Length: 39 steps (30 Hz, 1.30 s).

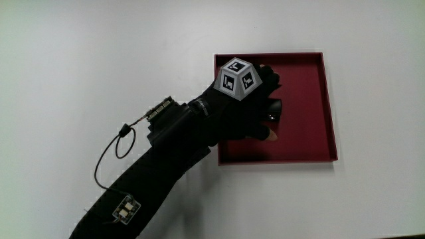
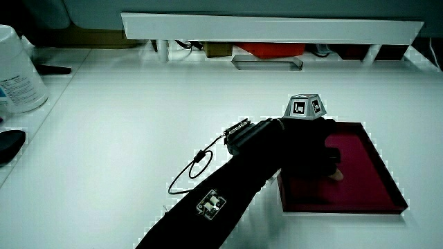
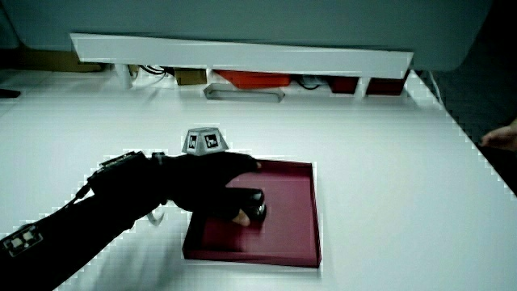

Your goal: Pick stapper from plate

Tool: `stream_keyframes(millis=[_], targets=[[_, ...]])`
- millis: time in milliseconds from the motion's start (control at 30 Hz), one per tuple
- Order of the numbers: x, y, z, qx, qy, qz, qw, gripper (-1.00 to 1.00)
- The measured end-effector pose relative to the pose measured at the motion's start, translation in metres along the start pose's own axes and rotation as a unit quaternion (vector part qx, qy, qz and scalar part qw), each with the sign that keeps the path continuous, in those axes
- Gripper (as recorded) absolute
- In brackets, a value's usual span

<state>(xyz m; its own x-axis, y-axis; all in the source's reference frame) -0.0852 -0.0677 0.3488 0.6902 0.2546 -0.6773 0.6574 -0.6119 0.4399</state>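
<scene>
Main view: your hand (image 1: 249, 109) sits over the red square plate (image 1: 312, 106), fingers (image 1: 271, 135) curled around the small black stapler (image 1: 274, 109) directly beneath them, near the plate's middle.

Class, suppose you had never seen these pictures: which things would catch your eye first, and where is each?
First the black gloved hand, reaching over the dark red square plate, its fingers curled around a small black stapler lying in the plate. Next the patterned cube on the hand's back. The plate lies on a plain white table.
</scene>
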Motion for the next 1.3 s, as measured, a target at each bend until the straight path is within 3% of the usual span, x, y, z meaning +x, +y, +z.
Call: stream_keyframes(millis=[33, 67, 100, 133, 167, 200, 233, 267, 300, 333, 367, 433, 467, 633, 733, 933, 1300], targets=[[0.002, 0.004, -0.001, 0.0, -0.007, -0.003, 1.0, 0.0], [0.005, 0.008, 0.0, 0.008, 0.036, -0.022, 0.9991, 0.0], [0.003, 0.012, -0.004, -0.012, -0.018, 0.013, 0.9997, 0.0], [0.003, 0.02, -0.007, 0.001, -0.01, -0.042, 0.9991, 0.0], [0.005, 0.025, -0.01, -0.003, 0.014, -0.043, 0.999, 0.0], [0.004, 0.03, -0.014, -0.011, -0.016, -0.017, 0.9997, 0.0], [0.005, 0.038, -0.017, 0.006, 0.034, -0.083, 0.996, 0.0], [0.004, 0.046, -0.023, 0.015, 0.044, -0.095, 0.9944, 0.0], [0.005, 0.051, -0.027, 0.002, 0.059, -0.074, 0.9956, 0.0], [0.006, 0.057, -0.031, -0.005, 0.071, -0.075, 0.9947, 0.0], [0.006, 0.063, -0.036, -0.012, 0.059, -0.054, 0.9967, 0.0], [0.011, 0.071, -0.04, -0.015, 0.073, -0.033, 0.9966, 0.0], [0.015, 0.073, -0.04, -0.015, 0.087, -0.031, 0.9956, 0.0], [0.019, 0.087, -0.046, -0.013, 0.1, -0.026, 0.9946, 0.0], [0.014, 0.099, -0.053, -0.012, 0.091, -0.029, 0.9954, 0.0], [0.006, 0.121, -0.072, -0.027, 0.092, 0.0, 0.9953, 0.0], [0.003, 0.134, -0.091, -0.031, 0.106, 0.01, 0.9938, 0.0]])
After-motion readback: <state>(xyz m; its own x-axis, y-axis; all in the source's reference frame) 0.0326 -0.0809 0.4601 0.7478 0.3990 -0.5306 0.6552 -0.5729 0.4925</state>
